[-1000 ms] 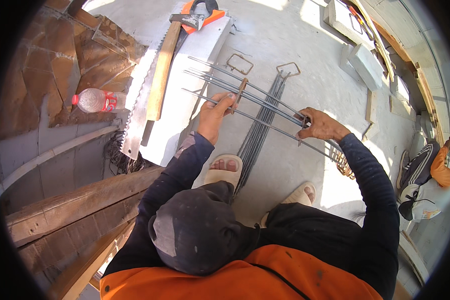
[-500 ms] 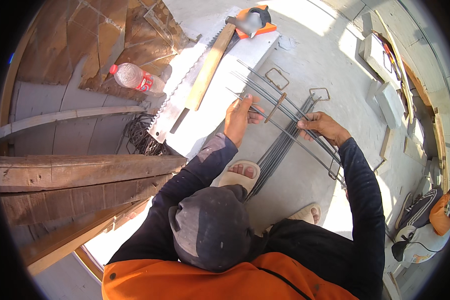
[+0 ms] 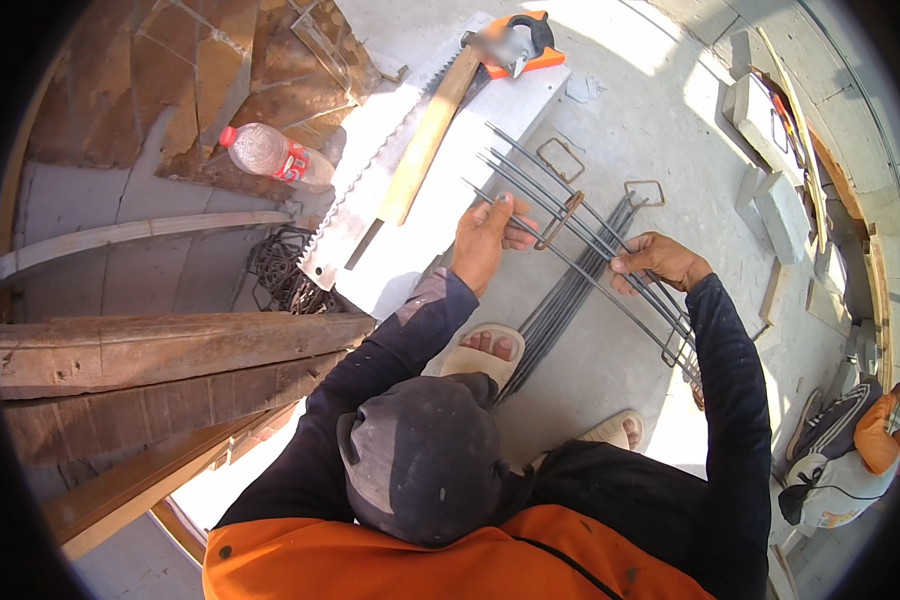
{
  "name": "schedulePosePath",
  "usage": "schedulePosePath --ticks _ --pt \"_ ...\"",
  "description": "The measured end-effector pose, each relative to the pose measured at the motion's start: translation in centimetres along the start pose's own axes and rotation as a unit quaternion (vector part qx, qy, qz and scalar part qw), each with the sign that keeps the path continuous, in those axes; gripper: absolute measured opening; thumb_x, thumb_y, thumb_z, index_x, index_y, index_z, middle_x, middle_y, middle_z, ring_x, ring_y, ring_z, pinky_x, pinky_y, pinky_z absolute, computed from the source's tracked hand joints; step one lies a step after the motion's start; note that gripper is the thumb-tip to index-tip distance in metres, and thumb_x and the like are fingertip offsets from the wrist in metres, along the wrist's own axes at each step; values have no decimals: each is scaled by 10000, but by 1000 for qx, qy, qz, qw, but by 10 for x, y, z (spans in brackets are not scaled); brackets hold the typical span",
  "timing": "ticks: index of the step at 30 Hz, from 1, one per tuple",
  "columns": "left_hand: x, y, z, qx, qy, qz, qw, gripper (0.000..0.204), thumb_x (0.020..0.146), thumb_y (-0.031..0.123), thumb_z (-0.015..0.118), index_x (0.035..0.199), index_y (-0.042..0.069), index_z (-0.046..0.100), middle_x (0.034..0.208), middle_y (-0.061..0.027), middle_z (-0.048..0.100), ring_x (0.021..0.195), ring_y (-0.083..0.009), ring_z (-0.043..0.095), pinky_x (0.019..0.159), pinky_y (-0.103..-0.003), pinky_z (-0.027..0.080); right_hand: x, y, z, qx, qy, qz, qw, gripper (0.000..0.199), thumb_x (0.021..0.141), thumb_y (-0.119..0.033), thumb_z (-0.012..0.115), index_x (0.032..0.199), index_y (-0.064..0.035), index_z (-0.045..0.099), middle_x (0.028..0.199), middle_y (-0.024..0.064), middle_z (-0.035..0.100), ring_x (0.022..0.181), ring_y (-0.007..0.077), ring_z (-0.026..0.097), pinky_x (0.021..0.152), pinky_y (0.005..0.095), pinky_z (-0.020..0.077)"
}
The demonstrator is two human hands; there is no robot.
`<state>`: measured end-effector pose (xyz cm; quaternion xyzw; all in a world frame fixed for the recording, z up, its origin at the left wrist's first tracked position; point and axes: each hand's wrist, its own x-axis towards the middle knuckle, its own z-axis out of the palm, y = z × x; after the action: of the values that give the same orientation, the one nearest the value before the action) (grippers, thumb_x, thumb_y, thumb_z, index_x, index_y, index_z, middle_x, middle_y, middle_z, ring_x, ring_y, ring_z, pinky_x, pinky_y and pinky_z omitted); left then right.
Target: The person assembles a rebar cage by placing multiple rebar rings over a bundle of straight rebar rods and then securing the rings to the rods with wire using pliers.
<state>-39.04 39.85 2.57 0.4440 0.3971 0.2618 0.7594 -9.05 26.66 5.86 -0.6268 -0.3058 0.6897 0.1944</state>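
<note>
Lengthwise, the steel bars (image 3: 592,236) slanted from far left to near right, spanning both hands.
Around them, the rusty rectangular ring (image 3: 560,221) sat just right of the left hand (image 3: 482,247), nearer to it than to the right hand (image 3: 667,262); the left thumb and fingers loosely pinched the nearest bar, while the right fingers grasped the bars farther toward the near right.

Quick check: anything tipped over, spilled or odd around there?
Only the plastic bottle, left of the white block, stands out: it appears to lie on its side, cap on, no spill visible.
</note>
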Motion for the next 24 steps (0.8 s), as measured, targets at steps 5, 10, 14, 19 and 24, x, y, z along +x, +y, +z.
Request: schedulePosePath --ticks 5,10,14,19,24 --pt "0 0 5 -18 10 -9 1000 485 1105 476 585 1181 5 672 1005 -150 762 818 -171 712 790 -323 574 1 11 -5 -15 -17 -10 1000 276 952 -315 822 957 -42 787 836 89 791 729 163 730 678 302 568" --pt "6 5 10 -32 25 -40 998 438 1069 457 655 1207 42 679 939 -68 714 820 -140 655 758 -313 549 3 12 5 15 60 -36 997 383 974 -411 801 1036 -34 785 889 81 803 748 164 756 737 288 602" --pt "13 -1 17 -32 15 -49 998 376 1043 412 706 1198 70 689 902 -25 672 821 -123 627 747 -308 526 19 -20 33 -47 278 -186 941 679 947 -608 758 1365 -76 702 1176 151 772 1098 250 741 955 371 578" --pt "19 0 24 -26 20 -41 999 302 1022 385 742 1105 96 710 890 -3 666 814 -108 621 749 -302 515 44 -48 58 -166 254 -199 932 722 946 -590 764 1437 -72 657 1201 178 735 1102 259 693 970 374 532" --pt "24 -1 22 -23 6 -40 999 285 1007 380 764 1066 107 708 860 20 659 801 -99 617 737 -298 506 38 -39 49 -156 210 -138 955 644 953 -538 780 1377 -60 697 1038 122 720 981 230 670 909 365 523"
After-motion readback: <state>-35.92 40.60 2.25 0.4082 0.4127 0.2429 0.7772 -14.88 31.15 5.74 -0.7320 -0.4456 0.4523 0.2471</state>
